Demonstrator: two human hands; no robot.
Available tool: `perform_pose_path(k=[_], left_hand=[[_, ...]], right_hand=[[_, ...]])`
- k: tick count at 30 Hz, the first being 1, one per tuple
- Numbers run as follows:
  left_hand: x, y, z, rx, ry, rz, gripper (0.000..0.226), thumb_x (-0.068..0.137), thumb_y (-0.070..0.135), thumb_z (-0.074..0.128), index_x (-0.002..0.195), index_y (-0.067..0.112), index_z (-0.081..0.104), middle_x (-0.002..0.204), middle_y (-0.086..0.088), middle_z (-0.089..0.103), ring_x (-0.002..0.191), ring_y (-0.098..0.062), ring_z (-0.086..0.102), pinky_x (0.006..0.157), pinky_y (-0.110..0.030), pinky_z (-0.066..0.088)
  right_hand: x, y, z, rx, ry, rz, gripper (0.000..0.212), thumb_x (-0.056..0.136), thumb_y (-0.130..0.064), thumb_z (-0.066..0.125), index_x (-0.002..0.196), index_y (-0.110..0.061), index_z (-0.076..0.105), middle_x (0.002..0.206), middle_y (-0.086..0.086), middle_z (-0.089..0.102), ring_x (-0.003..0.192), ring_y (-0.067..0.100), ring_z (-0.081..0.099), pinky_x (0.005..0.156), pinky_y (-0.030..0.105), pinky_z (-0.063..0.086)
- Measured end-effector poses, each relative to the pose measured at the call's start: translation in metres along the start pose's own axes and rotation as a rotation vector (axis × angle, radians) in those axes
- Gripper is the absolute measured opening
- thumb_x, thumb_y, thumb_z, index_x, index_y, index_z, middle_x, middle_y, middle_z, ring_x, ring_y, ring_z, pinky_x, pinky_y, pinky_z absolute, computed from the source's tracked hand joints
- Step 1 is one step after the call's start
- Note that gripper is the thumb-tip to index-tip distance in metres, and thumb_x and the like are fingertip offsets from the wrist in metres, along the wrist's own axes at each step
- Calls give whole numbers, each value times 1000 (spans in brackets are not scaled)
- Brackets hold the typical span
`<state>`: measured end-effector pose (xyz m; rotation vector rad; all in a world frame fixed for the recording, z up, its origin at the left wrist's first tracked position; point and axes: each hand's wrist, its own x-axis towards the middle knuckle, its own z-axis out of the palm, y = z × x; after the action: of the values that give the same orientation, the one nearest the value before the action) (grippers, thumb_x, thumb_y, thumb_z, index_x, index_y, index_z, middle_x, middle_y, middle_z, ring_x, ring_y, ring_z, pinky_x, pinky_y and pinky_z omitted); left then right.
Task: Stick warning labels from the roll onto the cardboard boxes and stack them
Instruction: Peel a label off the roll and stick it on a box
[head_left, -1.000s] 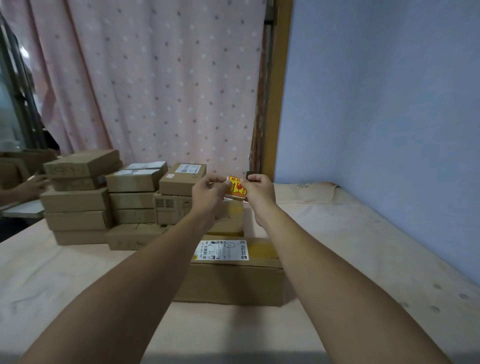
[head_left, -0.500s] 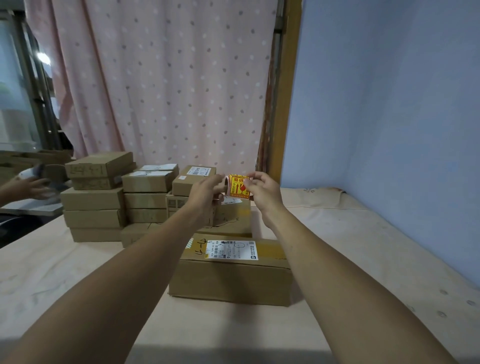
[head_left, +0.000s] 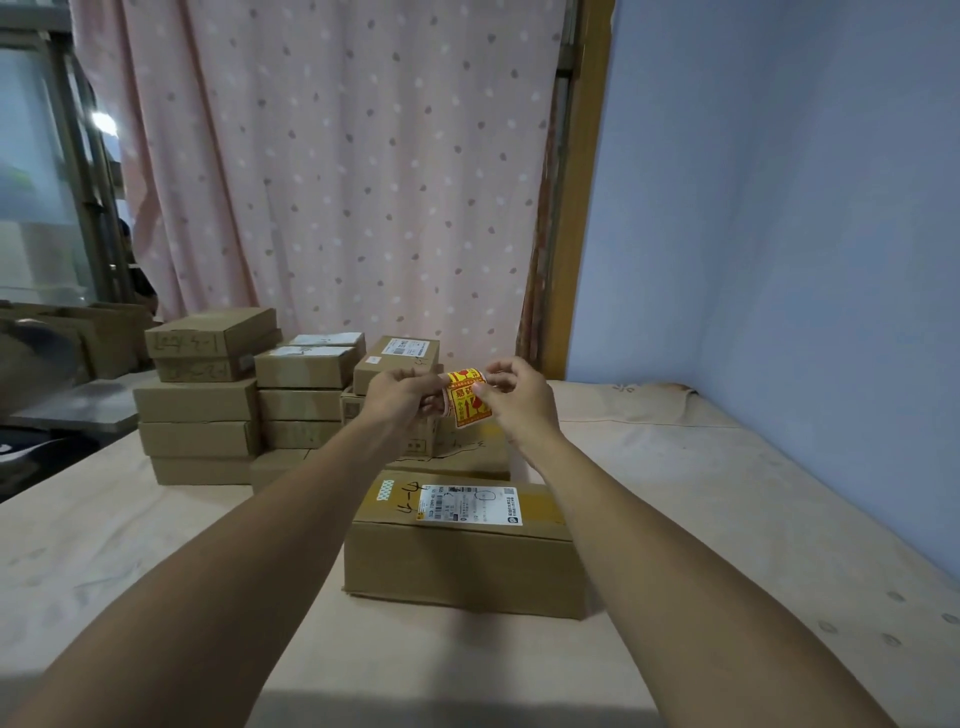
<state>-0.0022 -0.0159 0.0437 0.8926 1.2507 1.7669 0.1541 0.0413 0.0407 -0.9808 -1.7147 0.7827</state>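
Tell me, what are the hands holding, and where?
The left hand grips the label roll; the right hand pinches the yellow warning label at its right edge.

matt brown cardboard boxes, a glossy paper label, soft cloth curtain, a wooden frame.

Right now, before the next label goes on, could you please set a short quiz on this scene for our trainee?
1. True or false: the warning label is already stuck on the nearest box.
2. Which hand pinches the label's free end? A) left hand B) right hand
3. What does the left hand hold?
Key: 1 false; 2 B; 3 the label roll.
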Motion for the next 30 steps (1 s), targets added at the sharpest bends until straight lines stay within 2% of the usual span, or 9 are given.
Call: perform_pose_path(k=[2, 4, 8, 10, 13, 15, 18, 23, 30], left_hand=[[-2, -2, 3, -5, 51, 42, 20, 87, 3, 75, 100, 3, 59, 92, -17, 72, 75, -21, 72, 70, -30, 58], [-5, -2, 8, -13, 92, 82, 24, 86, 2, 76, 104, 3, 59, 93, -17, 72, 74, -20, 70, 66, -29, 57], [-10, -1, 17, -61, 94, 130, 21, 85, -1, 76, 95, 6, 59, 81, -12, 66, 64, -17, 63, 66, -31, 55], [-11, -2, 20, -77, 87, 134, 20, 85, 0, 76, 93, 6, 58, 83, -11, 66, 66, -17, 62, 68, -31, 55], [-13, -1, 22, -95, 83, 134, 20, 85, 0, 76, 90, 6, 58, 83, -11, 65, 68, -17, 62, 67, -30, 53], [-15, 0, 22, -104, 67, 137, 20, 85, -1, 75, 90, 6, 57, 81, -11, 65, 64, -16, 60, 62, -28, 52], [-19, -1, 22, -86, 65, 155, 19, 87, -1, 74, 92, 6, 57, 79, -9, 65, 62, -14, 59, 58, -24, 49], [-23, -6, 24, -87, 104, 188, 17, 89, 2, 73, 93, 7, 57, 84, -7, 67, 68, -13, 63, 64, -25, 52], [-17, -6, 21, -91, 138, 182, 22, 88, 2, 74, 103, 3, 57, 90, -12, 69, 60, -9, 66, 66, -27, 54]], right_hand=[[-2, 1, 5, -123, 95, -36, 26, 93, -34, 75, 113, -23, 64, 112, -5, 68, 100, 12, 64, 78, 29, 60], [-5, 1, 9, -221, 113, -97, 18, 95, -38, 71, 106, -25, 65, 106, -7, 67, 95, 11, 64, 75, 27, 58], [-10, -4, 17, -254, 95, -110, 25, 96, -49, 66, 105, -25, 64, 102, -9, 69, 91, 12, 65, 74, 32, 59], [-10, -6, 19, -217, 113, -78, 32, 94, -51, 67, 110, -24, 62, 103, -9, 67, 92, 12, 65, 73, 29, 56], [-8, -7, 20, -36, 113, -24, 39, 91, -49, 73, 115, -19, 66, 107, -5, 72, 96, 12, 67, 78, 31, 59], [-9, -7, 18, 52, 128, 1, 43, 86, -51, 77, 113, -19, 69, 105, -5, 74, 96, 10, 69, 82, 34, 61], [-11, -9, 18, 91, 146, 21, 45, 82, -52, 81, 110, -19, 69, 98, -7, 73, 90, 8, 69, 78, 33, 61], [-14, -13, 21, 43, 141, -5, 38, 86, -48, 78, 109, -19, 70, 97, -8, 72, 88, 9, 69, 71, 27, 57], [-13, -8, 25, 84, 141, 33, 14, 94, -36, 72, 95, -22, 69, 85, -11, 68, 83, 8, 65, 64, 22, 49]])
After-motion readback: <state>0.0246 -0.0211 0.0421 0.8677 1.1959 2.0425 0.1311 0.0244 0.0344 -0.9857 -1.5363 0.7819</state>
